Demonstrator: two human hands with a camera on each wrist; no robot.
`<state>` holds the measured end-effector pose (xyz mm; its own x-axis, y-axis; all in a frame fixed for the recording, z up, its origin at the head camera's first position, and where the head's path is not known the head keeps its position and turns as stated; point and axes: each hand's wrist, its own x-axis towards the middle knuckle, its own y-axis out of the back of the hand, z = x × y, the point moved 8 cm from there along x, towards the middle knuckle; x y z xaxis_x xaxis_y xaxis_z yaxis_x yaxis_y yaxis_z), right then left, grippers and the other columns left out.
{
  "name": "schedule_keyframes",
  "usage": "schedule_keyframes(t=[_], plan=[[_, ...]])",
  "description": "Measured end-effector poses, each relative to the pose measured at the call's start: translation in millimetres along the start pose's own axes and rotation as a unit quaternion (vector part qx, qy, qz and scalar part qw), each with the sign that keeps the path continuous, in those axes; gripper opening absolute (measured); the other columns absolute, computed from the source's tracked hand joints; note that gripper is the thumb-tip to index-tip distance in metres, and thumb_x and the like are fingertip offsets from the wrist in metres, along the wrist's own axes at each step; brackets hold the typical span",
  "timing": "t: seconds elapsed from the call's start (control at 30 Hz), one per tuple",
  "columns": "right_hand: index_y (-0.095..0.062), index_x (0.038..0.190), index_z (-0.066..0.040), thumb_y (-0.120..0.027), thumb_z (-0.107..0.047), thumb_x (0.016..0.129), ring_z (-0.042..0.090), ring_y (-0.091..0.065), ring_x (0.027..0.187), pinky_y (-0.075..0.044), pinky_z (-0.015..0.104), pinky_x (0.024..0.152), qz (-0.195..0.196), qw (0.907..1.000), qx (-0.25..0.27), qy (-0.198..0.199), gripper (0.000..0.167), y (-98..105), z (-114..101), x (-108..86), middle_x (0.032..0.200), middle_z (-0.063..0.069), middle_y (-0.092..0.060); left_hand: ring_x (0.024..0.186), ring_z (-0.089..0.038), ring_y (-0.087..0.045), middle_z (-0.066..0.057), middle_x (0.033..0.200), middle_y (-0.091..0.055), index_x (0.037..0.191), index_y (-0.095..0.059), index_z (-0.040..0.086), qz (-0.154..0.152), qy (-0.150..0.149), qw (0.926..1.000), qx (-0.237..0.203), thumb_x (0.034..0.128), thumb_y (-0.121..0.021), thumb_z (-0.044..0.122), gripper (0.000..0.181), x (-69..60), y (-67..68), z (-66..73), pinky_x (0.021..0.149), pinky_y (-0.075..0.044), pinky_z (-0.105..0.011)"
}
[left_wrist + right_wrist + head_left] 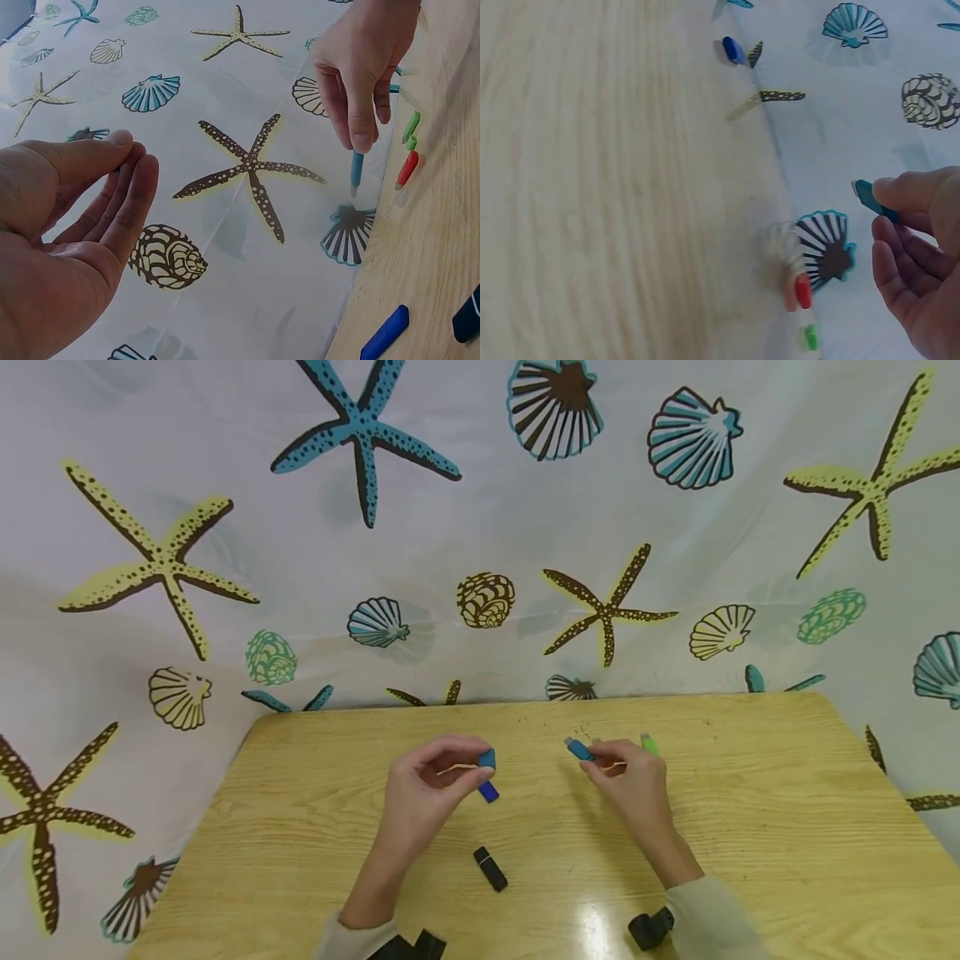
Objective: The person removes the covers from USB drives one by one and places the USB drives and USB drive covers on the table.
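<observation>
Fingers of the right hand point(637, 781) pinch a blue USB stick point(580, 749), plug end out, above the worktop point(300, 827); fingers of the left hand point(423, 789) pinch a small blue piece point(487, 759). Around them: dark blue stick point(489, 792), black stick point(491, 869), red stick point(407, 169), green stick point(649, 744). Patterned cloth point(450, 543) behind.
</observation>
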<state>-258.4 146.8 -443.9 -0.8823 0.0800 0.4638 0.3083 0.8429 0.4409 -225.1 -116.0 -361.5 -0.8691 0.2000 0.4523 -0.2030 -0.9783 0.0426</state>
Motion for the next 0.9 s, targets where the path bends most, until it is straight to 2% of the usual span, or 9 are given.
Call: schedule_keyframes(t=[0.1,0.27,0.43,0.63,0.9], plan=[[-0.078,0.099,0.002,-0.086,-0.001,0.082,0.023,-0.073,0.079,-0.062,0.025,0.066,0.001,0.9993,-0.001,-0.038,0.019,-9.7,11.3,0.0,0.095,0.014,-0.076,0.097,-0.020,-0.073,-0.022,0.111,-0.070,0.108,-0.072,-0.008,0.011,0.003,0.9999,-0.005,0.0870,-0.075,-0.013,0.022,1.3,6.1,-2.4,0.086,-0.062,-0.036],[-0.078,0.098,0.004,-0.085,-0.001,0.083,0.025,-0.072,0.078,-0.063,0.032,0.067,-0.003,0.9975,-0.006,-0.071,0.017,-25.4,21.6,1.9,0.091,0.014,-0.075,0.096,-0.020,-0.072,-0.022,0.111,-0.069,0.108,-0.072,-0.009,0.020,0.007,0.9998,-0.007,0.0866,-0.074,-0.014,0.022,3.0,11.8,-7.0,0.086,-0.062,-0.037],[-0.078,0.096,0.005,-0.084,-0.002,0.084,0.023,-0.072,0.074,-0.062,0.033,0.064,-0.002,0.9970,-0.026,-0.073,0.015,-36.9,24.5,4.6,0.083,0.012,-0.074,0.095,-0.020,-0.073,-0.021,0.111,-0.070,0.108,-0.072,-0.009,0.022,0.004,0.9997,-0.008,0.0861,-0.075,-0.014,0.022,4.0,13.0,-9.0,0.086,-0.062,-0.038],[-0.077,0.093,0.004,-0.085,-0.001,0.082,0.022,-0.071,0.072,-0.062,0.033,0.063,0.005,0.9962,-0.043,-0.076,0.015,-45.0,26.9,6.7,0.082,0.011,-0.074,0.096,-0.020,-0.072,-0.020,0.111,-0.070,0.108,-0.072,-0.009,0.030,0.007,0.9995,-0.009,0.0860,-0.075,-0.013,0.023,3.6,16.5,-8.4,0.087,-0.062,-0.038],[-0.075,0.089,0.002,-0.088,-0.002,0.079,0.022,-0.071,0.071,-0.062,0.034,0.063,0.001,0.9930,-0.064,-0.099,0.017,-51.2,31.8,4.9,0.080,0.011,-0.074,0.096,-0.020,-0.073,-0.022,0.111,-0.070,0.108,-0.072,-0.008,0.035,0.009,0.9993,-0.005,0.0857,-0.075,-0.014,0.023,4.2,20.1,-6.0,0.087,-0.061,-0.037]])
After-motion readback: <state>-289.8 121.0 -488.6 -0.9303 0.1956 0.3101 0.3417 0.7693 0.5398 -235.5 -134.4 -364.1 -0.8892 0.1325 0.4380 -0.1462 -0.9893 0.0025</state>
